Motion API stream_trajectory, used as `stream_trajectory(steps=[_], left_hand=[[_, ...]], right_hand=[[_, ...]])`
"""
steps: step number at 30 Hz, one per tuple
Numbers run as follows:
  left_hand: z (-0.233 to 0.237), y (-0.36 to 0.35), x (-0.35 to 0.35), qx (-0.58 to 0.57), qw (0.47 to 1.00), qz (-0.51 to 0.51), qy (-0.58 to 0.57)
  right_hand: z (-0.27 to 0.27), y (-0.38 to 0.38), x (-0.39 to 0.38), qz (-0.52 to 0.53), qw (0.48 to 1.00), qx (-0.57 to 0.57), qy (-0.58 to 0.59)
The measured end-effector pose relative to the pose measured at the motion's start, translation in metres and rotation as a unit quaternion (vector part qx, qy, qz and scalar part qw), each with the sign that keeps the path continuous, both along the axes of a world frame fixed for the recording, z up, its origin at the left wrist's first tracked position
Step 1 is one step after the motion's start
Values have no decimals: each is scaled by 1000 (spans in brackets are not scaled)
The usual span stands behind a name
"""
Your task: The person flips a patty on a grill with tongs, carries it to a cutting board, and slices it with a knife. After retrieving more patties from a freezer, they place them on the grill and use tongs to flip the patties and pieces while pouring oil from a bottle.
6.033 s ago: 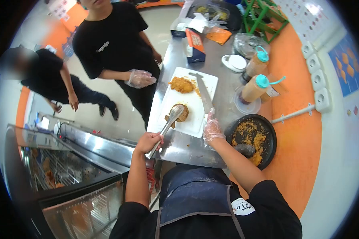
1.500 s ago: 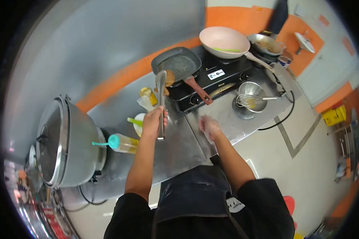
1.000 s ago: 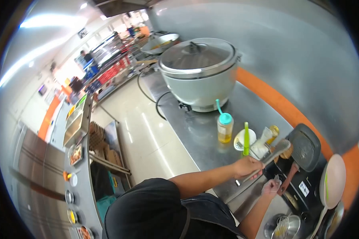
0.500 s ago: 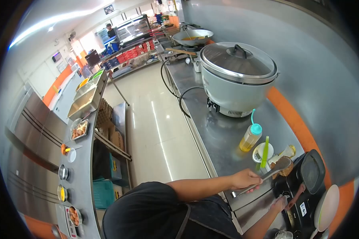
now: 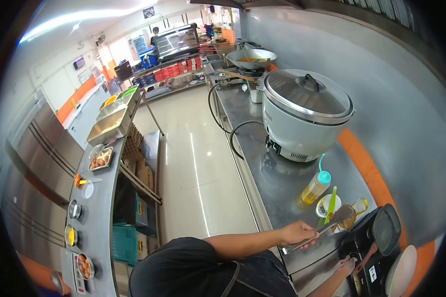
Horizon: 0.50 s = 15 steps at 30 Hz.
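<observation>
My left hand (image 5: 301, 234) grips the handle of a steel ladle (image 5: 327, 226), its fingers wrapped round. The ladle's bowl points away from me, over a brown rounded object (image 5: 348, 222) at the counter's edge. Lower down, my right hand (image 5: 345, 268) is at the front of a black tabletop stove (image 5: 369, 262). Its fingertips seem closed on a shiny stove knob (image 5: 353, 258), partly hidden. A dark square pan (image 5: 386, 230) with a brown handle sits on the stove. Beyond the ladle are a squeeze bottle (image 5: 315, 189) of yellow liquid and a small white tub (image 5: 324, 206) with a green utensil (image 5: 331, 203) across it.
A large rice cooker (image 5: 300, 119) stands farther along the steel counter (image 5: 277, 188), with a wok (image 5: 251, 57) behind it. A pale round pan (image 5: 401, 272) is beside the stove. Across the aisle, a steel table (image 5: 96, 213) bears trays and bowls, one holding eggs (image 5: 84, 267). A person is far back.
My view has tilted, so the counter and its objects appear lower. My left hand keeps the ladle at about the same place, and my right hand stays by the stove front.
</observation>
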State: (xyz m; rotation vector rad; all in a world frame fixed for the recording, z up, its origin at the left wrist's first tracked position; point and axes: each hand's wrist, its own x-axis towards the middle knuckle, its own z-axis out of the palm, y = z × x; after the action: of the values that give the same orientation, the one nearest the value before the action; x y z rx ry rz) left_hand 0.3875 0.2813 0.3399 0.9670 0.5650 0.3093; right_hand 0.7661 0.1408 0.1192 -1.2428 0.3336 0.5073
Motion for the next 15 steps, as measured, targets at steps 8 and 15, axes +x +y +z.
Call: stream_trajectory(steps=[8, 15], left_hand=[[-2, -1, 0, 9, 1000, 6, -2], [-4, -2, 5, -1, 1000, 6, 11]], right_hand=[[9, 4, -5, -5, 1000, 16, 26], [0, 1, -1, -7, 1000, -11, 3]])
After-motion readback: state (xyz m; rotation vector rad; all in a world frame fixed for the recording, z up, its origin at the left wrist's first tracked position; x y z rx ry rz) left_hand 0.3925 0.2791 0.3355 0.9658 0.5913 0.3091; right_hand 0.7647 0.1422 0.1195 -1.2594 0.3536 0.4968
